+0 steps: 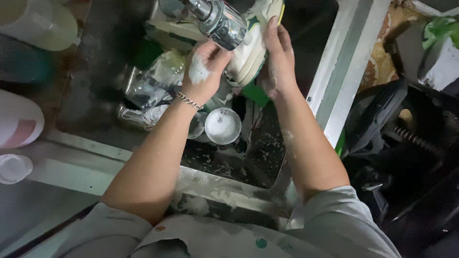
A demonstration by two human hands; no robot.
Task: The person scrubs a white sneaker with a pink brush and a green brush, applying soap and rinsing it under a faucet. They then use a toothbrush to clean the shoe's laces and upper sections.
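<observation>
Sneaker (248, 52) is being scrubbed under the tap (217, 19): left hand (205, 71), soapy, is clasping its side; right hand (278, 57) is gripping its sole; rinsing should follow

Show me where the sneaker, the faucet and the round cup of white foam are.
sneaker (249, 52), head view, on its white sole edge.
faucet (221, 21), head view, on its chrome body.
round cup of white foam (223, 125), head view, on the foam surface.
</observation>
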